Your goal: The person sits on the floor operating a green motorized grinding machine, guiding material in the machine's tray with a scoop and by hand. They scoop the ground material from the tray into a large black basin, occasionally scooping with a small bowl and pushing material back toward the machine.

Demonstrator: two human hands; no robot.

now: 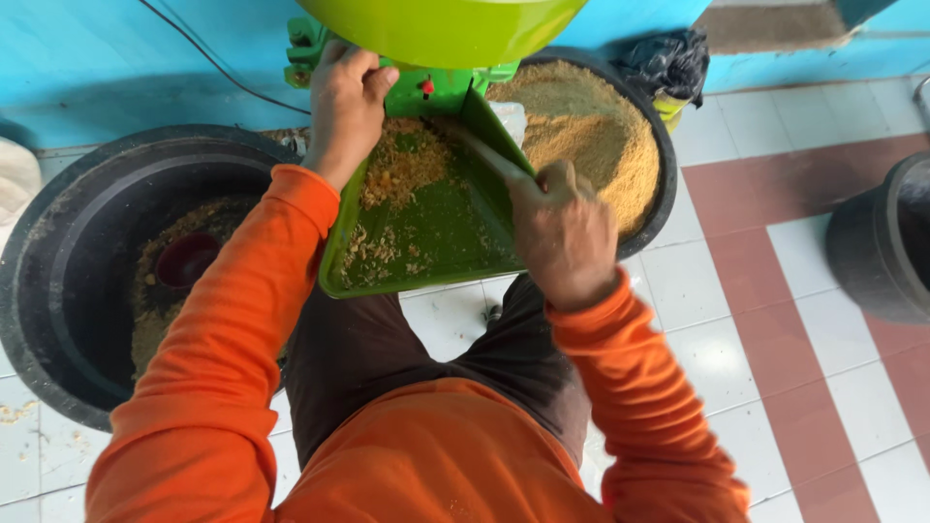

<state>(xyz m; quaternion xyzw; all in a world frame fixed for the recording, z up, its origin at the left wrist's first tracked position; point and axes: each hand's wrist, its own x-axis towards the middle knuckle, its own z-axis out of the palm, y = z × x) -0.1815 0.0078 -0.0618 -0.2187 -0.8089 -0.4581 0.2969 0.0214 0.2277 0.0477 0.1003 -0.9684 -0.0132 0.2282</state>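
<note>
A turquoise wall (116, 58) meets a floor (775, 320) of white and dark red tiles in daylight.

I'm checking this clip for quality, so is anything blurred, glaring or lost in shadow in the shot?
Head view: even, soft daylight with no harsh glare; the right hand looks slightly motion-blurred, the left hand is sharper; the left black tub is dim inside, and the green hopper at the top edge is close and soft.
</note>
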